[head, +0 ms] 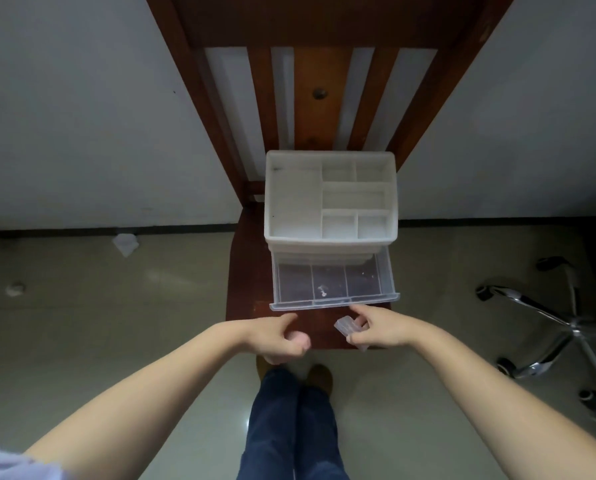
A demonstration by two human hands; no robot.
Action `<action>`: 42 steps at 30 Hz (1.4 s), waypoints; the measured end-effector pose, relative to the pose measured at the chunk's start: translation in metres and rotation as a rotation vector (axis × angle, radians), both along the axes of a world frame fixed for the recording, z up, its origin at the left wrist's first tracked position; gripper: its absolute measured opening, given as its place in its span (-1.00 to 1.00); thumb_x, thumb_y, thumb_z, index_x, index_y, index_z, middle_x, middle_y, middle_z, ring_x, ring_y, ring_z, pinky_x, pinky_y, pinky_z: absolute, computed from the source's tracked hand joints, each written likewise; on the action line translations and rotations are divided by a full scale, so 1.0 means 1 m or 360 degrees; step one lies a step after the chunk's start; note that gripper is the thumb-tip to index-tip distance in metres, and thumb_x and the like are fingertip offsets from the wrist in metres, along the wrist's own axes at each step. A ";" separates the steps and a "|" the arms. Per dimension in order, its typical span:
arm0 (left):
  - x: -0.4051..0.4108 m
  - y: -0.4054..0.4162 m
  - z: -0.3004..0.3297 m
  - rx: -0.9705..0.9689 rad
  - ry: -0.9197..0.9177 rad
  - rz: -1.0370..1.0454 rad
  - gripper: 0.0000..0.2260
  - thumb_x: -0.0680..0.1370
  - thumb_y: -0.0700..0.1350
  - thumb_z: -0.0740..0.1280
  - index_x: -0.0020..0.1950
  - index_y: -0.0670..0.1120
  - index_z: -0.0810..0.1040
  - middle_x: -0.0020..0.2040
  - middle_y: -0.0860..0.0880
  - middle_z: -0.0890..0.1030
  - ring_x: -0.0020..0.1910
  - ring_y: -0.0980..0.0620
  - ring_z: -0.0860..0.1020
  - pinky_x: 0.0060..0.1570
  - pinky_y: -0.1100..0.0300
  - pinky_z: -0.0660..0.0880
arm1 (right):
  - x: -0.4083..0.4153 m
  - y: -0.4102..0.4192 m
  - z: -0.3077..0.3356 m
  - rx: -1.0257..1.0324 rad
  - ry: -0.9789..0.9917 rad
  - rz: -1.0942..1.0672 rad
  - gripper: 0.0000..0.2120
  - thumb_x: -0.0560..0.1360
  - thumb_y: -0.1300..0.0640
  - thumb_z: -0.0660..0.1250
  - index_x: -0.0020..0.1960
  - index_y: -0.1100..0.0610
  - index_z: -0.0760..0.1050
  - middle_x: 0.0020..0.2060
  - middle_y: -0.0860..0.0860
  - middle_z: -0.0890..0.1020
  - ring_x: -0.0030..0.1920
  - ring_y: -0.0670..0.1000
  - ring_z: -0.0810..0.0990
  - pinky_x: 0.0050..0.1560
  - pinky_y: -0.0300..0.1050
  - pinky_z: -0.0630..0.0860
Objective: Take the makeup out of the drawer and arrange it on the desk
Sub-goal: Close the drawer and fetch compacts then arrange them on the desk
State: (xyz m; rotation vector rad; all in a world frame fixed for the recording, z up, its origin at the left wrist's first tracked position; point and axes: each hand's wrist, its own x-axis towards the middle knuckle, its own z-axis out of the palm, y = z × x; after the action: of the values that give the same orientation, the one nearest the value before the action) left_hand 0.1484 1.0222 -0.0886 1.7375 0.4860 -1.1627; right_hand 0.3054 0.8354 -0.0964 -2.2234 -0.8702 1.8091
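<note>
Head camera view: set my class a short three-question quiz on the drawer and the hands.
1. True or false: the clear drawer is pulled out of the white organizer.
2. Which hand holds a small clear plastic item? A left, B right, C neither.
3. What piece of furniture does the organizer stand on?

Key: 1 true. 2 B; the right hand grips it, and the left hand holds nothing visible. 3 A wooden chair.
</note>
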 end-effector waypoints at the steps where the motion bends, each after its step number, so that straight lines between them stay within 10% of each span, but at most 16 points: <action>1: 0.003 0.003 -0.003 0.0011 -0.0008 0.0041 -0.21 0.39 0.20 0.25 0.53 0.03 -0.02 -0.32 0.13 0.57 -0.24 0.14 0.54 -0.09 0.32 0.46 | 0.003 0.000 -0.001 0.0021 -0.0022 -0.0023 -0.24 0.44 -0.02 0.36 0.51 0.10 0.07 0.13 0.02 0.49 0.07 -0.01 0.55 0.11 -0.17 0.46; 4: 0.021 0.015 -0.004 0.0065 -0.0059 0.0058 -0.13 0.36 0.19 0.28 0.53 0.03 -0.10 -0.19 0.09 0.59 -0.22 0.15 0.55 -0.18 0.36 0.42 | 0.012 0.006 -0.002 0.0094 -0.0072 -0.0103 -0.19 0.44 0.01 0.37 0.53 0.01 -0.03 0.12 0.04 0.46 0.04 -0.02 0.53 0.07 -0.22 0.42; 9: 0.054 0.041 -0.007 0.0259 -0.0185 0.0108 -0.02 0.30 0.23 0.30 0.54 -0.01 -0.19 0.42 -0.15 0.33 0.31 -0.08 0.42 0.24 0.17 0.36 | 0.032 0.037 -0.001 0.0207 -0.0283 -0.0205 -0.14 0.44 0.01 0.38 0.54 -0.01 -0.09 0.29 0.16 0.39 0.18 0.06 0.47 0.10 -0.21 0.36; 16: 0.063 0.051 0.006 0.0319 -0.0329 0.0115 -0.48 0.33 0.13 0.33 0.25 -0.02 0.42 0.07 -0.03 0.56 -0.02 0.07 0.56 -0.17 0.33 0.46 | 0.035 0.067 0.023 0.0095 -0.0556 0.0001 -0.28 0.39 0.03 0.38 0.46 0.14 0.19 0.31 0.17 0.38 0.27 0.14 0.42 0.25 -0.05 0.41; 25: -0.013 0.076 0.095 0.0887 -0.0503 0.0445 -0.25 0.41 0.16 0.38 0.48 -0.10 0.19 0.30 -0.18 0.36 0.31 -0.15 0.37 0.30 0.06 0.34 | -0.005 0.119 0.108 0.0747 -0.0967 0.0390 -0.39 0.46 0.03 0.30 0.46 0.06 0.20 0.26 0.12 0.36 0.28 0.15 0.33 0.25 -0.02 0.35; 42: -0.332 -0.154 0.150 0.1853 -0.0144 0.2063 -0.27 0.42 0.11 0.37 0.49 0.01 0.11 0.33 -0.01 0.26 0.33 -0.05 0.29 0.17 0.07 0.42 | -0.261 0.118 0.150 0.1543 -0.0844 0.2183 -0.49 0.49 0.05 0.26 0.39 0.10 0.21 0.28 0.07 0.31 0.27 0.13 0.30 0.13 -0.05 0.45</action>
State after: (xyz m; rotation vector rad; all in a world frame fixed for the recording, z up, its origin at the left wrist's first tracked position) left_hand -0.1832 0.8680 0.0611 1.6770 2.0911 0.2636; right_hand 0.0442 0.9530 0.0536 -1.3341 -2.9628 0.4348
